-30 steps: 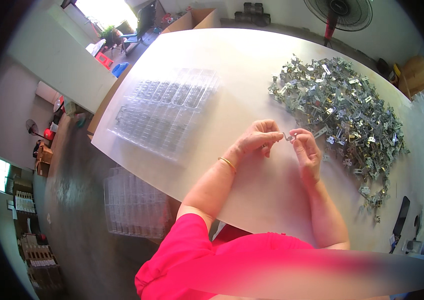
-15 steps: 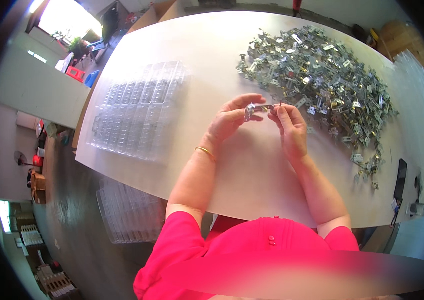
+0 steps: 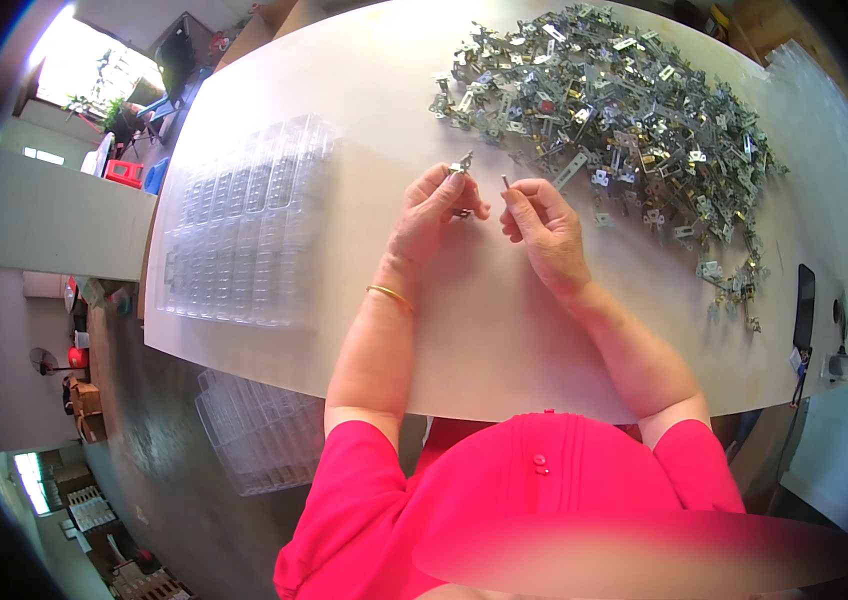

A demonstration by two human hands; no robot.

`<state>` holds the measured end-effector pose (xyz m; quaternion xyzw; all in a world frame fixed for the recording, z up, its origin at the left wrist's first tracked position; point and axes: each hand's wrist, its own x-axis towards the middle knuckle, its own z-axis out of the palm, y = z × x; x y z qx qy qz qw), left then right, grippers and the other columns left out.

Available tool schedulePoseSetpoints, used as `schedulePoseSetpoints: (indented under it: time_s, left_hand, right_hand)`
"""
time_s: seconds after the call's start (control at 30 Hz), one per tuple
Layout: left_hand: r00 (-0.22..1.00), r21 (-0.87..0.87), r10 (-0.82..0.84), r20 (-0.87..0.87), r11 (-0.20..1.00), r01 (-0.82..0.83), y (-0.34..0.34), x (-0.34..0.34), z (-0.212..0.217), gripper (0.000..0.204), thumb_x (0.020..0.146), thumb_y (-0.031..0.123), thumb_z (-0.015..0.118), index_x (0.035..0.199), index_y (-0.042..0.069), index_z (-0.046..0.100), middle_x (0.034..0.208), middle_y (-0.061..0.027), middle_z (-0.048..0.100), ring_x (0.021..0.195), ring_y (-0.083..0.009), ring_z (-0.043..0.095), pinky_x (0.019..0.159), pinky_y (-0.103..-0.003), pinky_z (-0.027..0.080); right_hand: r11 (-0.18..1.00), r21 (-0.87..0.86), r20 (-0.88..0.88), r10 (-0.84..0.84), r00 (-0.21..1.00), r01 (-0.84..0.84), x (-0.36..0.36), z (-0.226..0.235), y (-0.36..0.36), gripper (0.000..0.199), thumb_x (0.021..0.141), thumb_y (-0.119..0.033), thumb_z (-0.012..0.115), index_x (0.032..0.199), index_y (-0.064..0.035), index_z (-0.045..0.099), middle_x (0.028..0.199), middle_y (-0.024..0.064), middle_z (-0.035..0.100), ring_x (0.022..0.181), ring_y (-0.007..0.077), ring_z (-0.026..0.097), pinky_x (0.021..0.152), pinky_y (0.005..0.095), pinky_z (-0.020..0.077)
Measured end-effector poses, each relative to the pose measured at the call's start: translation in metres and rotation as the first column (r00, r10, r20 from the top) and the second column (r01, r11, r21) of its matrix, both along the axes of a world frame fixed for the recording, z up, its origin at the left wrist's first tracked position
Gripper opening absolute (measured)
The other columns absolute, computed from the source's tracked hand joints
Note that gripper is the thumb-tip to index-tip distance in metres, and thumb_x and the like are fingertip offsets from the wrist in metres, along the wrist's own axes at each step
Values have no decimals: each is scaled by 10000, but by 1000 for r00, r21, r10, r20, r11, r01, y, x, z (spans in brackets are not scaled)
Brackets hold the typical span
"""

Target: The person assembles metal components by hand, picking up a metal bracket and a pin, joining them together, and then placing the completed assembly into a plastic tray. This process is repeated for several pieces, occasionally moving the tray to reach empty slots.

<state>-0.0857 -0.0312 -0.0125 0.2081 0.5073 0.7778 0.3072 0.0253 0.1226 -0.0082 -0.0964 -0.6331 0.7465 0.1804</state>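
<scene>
Metal bracket (image 3: 461, 164) pinched by left hand (image 3: 428, 208); right hand (image 3: 552, 236) pinches small rod (image 3: 505, 183); parts pile (image 3: 616, 112) beyond right hand, presumably for easy reach.

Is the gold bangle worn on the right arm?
No, the gold bangle circles the left arm, near the left hand.

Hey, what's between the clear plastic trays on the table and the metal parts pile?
In the head view, the left hand holding a metal part and the right hand pinching a thin piece lie between them, over the pale tabletop.
</scene>
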Motion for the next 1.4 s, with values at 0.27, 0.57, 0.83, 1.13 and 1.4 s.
schedulePoseSetpoints:
  time_s: [0.27,0.57,0.83,1.13,1.4]
  left_hand:
    - [1000,-183,14,11,983,-12,4,11,11,229,997,286,604,920,71,626,742,26,567,632,-49,473,557,-201,371]
    - [997,-273,2,-83,962,-24,2,9,10,218,1010,254,576,930,58,629,730,9,570,551,-44,434,488,-192,330]
    - [968,-413,-35,-248,908,-73,2,9,9,188,985,239,625,933,59,643,727,21,581,541,-26,428,478,-183,321]
    - [919,-398,-82,-385,913,-86,9,15,6,206,951,208,675,917,7,648,752,32,586,709,-49,530,625,-222,435]
    - [955,-415,-129,-267,910,7,10,18,13,211,943,212,689,913,7,650,757,36,573,698,-48,515,615,-226,427]
  right_hand:
    - [997,65,17,39,999,-40,4,6,0,137,997,-189,627,986,-53,643,725,-43,560,653,30,491,580,202,409]
    - [981,193,11,-5,1000,3,3,4,1,104,974,-144,647,973,-39,649,720,-56,551,660,32,475,589,220,417]
    - [977,205,-30,-59,998,64,2,3,-2,129,959,-131,657,1055,-53,619,706,-22,577,640,45,491,586,234,429]
    - [917,387,-92,-64,994,95,1,-2,0,81,929,-94,672,999,-65,646,828,14,595,683,80,553,605,243,460]
    - [897,398,-230,-103,968,190,0,-1,4,57,923,-104,690,966,-77,666,938,12,535,720,84,503,627,233,450]
